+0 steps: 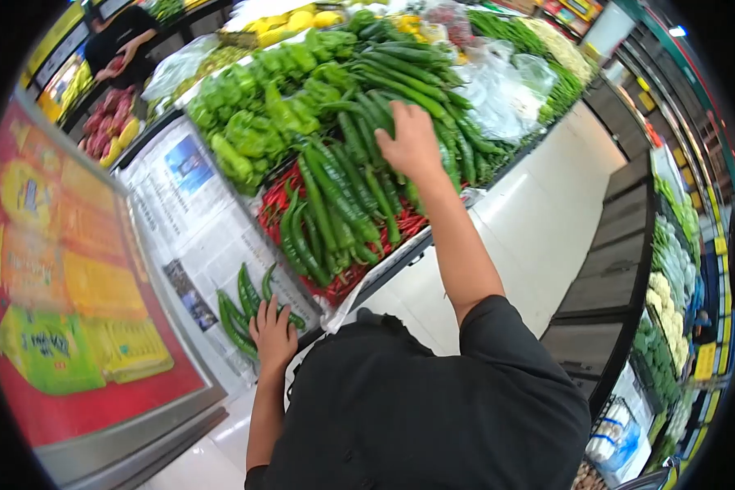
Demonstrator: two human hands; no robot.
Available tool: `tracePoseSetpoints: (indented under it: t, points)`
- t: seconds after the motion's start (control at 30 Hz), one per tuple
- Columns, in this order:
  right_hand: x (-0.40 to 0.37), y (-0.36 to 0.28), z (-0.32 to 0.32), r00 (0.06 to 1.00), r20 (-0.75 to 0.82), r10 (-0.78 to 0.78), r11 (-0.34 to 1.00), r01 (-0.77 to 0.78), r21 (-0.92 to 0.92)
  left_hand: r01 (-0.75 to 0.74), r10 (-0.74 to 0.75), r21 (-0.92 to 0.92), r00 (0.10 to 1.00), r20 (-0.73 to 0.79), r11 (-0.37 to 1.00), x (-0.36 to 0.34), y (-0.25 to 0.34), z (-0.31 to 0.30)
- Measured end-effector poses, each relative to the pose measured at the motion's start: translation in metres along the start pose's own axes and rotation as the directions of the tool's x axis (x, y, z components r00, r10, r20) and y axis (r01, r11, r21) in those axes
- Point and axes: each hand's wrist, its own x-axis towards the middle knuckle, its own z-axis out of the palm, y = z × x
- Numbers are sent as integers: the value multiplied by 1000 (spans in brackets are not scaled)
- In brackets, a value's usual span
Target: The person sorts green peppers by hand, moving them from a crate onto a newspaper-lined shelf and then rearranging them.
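Note:
My left hand [274, 335] lies with its fingers spread on a few long green chili peppers [235, 320], which rest on newspaper [208, 237] at the near left of the stand. Farther out, my right hand [412, 140] reaches over long dark-green vegetables [359, 135] that look like cucumbers. Its thumb is apart from the fingers; whether the fingertips touch the vegetables is hard to see. Between my hands is a heap of long green chili peppers [332, 196], with small red chilies [273, 201] showing beneath and around it.
Light-green peppers [249, 98] are piled left of the cucumber-like heap. Clear plastic bags [502, 94] lie at its right. A freezer-like case with printed packages [65, 286] borders the left. Tiled floor [539, 184] separates the stand from wooden crates [600, 278]. Another person [122, 45] stands at far left.

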Motion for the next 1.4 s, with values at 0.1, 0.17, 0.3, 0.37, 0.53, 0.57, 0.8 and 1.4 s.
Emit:
tracePoseSetpoints:
  t: [0.1, 0.17, 0.3, 0.37, 0.53, 0.57, 0.8, 1.4]
  points:
    - [4, 5, -2, 997, 75, -28, 991, 37, -127, -17, 18, 22, 999, -42, 1000, 13, -4, 6]
    - [5, 11, 3, 997, 78, 0, 981, 15, -194, -16, 18, 31, 998, -65, 999, 20, -5, 8]
    - [10, 17, 1, 989, 148, 28, 977, 4, -213, 15, -12, 42, 997, -77, 999, 22, -3, 7]
    - [17, 16, 0, 979, 199, 37, 976, 7, -217, 27, -22, 39, 994, -105, 999, 19, -3, 14]
    - [26, 11, -3, 949, 306, 81, 970, -5, -241, 45, -44, 10, 991, -126, 999, 16, -2, 14]
    - [26, 10, -2, 948, 310, 77, 972, -2, -237, 48, -46, 13, 991, -129, 999, 16, -4, 17]
    - [29, 7, -10, 957, 269, 109, 986, -69, -153, 62, -63, -7, 987, -146, 998, 14, -8, 25]
    - [-156, -170, -8, 755, 577, -311, 589, -324, 740, 15, -26, -58, 982, -185, 998, 9, -20, 19]
